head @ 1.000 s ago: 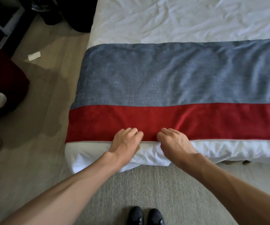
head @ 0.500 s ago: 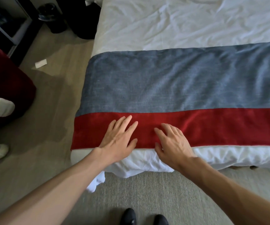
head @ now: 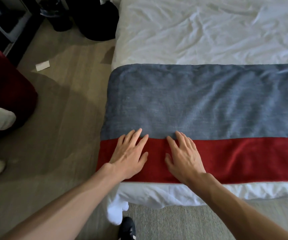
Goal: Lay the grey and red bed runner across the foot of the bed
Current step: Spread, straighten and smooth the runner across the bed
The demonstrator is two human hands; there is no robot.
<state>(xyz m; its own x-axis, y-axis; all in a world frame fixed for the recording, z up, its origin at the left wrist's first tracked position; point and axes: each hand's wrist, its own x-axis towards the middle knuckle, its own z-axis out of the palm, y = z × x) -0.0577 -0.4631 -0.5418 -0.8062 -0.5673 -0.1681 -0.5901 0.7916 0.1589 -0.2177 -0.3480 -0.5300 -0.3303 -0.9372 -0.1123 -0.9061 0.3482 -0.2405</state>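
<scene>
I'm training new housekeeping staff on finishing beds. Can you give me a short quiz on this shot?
1. True or false: the left hand and the right hand both lie flat, fingers straight, on the bed runner.
2. Which part of the runner lies nearest the foot edge of the bed? A grey stripe, B red stripe, C a fringe.
3. Fill in: the scrap of paper lies on the ___ beside the bed.

Key: 1 true; 2 B; 3 floor.
</scene>
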